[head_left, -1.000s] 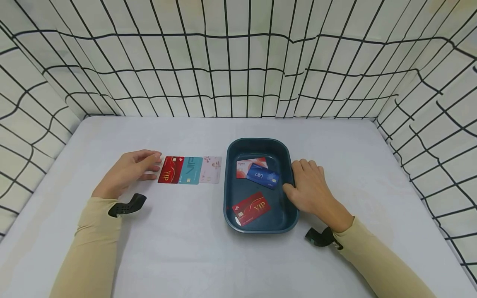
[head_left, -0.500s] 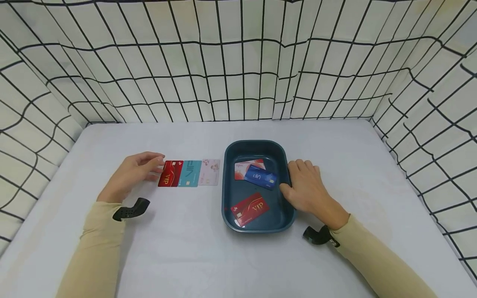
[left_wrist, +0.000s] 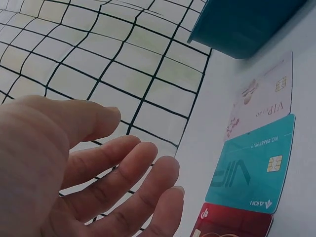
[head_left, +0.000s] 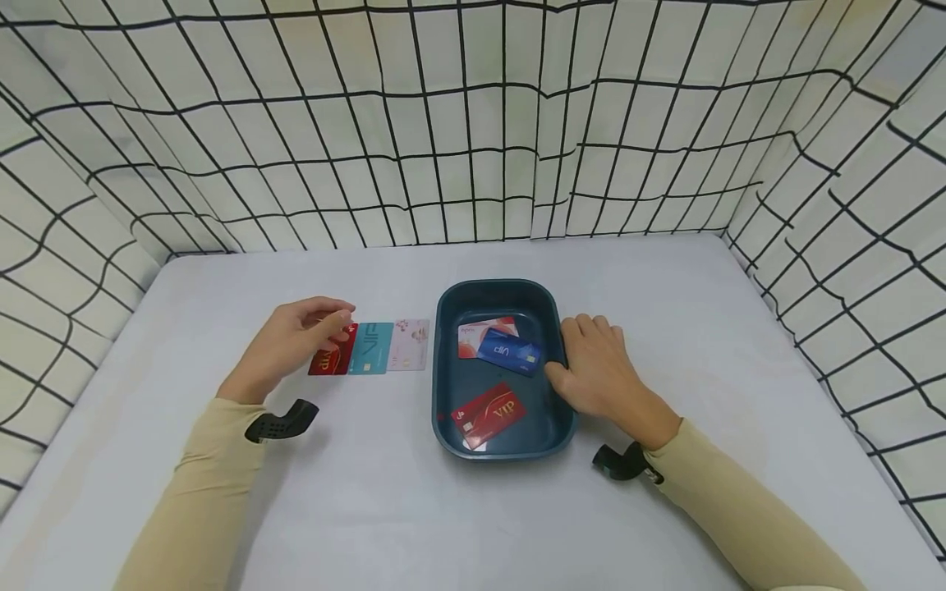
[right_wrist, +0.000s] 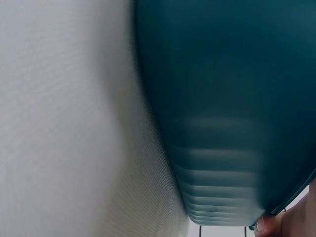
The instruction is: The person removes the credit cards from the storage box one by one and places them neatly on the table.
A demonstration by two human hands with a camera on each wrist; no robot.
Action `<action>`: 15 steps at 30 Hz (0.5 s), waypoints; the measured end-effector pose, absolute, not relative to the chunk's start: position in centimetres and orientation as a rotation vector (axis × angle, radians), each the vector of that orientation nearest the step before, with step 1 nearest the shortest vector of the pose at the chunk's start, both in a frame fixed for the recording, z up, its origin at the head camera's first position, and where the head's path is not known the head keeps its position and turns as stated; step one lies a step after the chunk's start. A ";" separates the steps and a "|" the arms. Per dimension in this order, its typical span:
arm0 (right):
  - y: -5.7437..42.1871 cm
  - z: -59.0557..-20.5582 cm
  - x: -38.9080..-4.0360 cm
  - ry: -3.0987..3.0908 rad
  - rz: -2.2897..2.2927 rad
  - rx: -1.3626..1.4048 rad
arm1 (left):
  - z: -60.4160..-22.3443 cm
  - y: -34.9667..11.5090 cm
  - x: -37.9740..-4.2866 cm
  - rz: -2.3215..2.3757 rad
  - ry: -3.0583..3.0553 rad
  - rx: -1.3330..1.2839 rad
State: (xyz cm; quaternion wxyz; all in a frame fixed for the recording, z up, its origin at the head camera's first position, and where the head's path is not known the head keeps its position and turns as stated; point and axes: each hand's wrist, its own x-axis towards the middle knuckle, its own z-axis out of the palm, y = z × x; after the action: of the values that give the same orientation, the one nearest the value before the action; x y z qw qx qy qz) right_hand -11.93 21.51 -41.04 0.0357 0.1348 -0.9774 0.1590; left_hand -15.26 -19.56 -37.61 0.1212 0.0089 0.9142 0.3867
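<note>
- Head view: 3 cards lay side by side on the white tabletop [head_left: 355, 476]: red VIP card [head_left: 332, 359], teal VIP card [head_left: 370, 348], pale pink VIP card [head_left: 409, 345], all left of the dark blue tray [head_left: 543, 410].
- Left hand [head_left: 296, 338] was over the red VIP card, hiding its upper part; fingers loosely bent, holding nothing. Contact with the card: could not tell.
- In the tray, 3 more: blue VIP card [head_left: 510, 351] overlapping a white-and-red card [head_left: 473, 340]; nearer the person, a 2nd red VIP card [head_left: 489, 414], slanted.
- Right hand [head_left: 602, 368] gripped the tray's right side, thumb over the rim.
- Left wrist view: thumb spread from 4 relaxed fingers; cards beside them, apart, chips showing.
- Right wrist view: ribbed tray wall, a fingertip at its rim; other fingers mostly out of sight.
</note>
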 end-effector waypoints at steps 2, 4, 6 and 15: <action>21.5 -41.0 -12.0 -3.002 0.481 0.418 | -37.4 -19.2 -15.3 1.101 2.666 0.031; 21.5 -41.0 -11.9 -3.003 0.479 0.418 | -37.1 -18.9 -15.3 1.076 2.670 0.045; 21.5 -41.0 -11.9 -3.008 0.475 0.416 | -36.9 -18.6 -15.3 1.051 2.687 0.076; 21.4 -40.9 -11.8 -3.009 0.458 0.403 | -35.6 -16.6 -15.3 0.962 2.776 0.247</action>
State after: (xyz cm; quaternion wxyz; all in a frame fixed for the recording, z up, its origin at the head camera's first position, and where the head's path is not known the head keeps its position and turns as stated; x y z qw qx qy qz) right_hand -11.83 21.44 -40.88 0.0357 0.1311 -0.9795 0.1490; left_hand -15.32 -16.57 -35.59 0.0967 0.0834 0.9371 0.3248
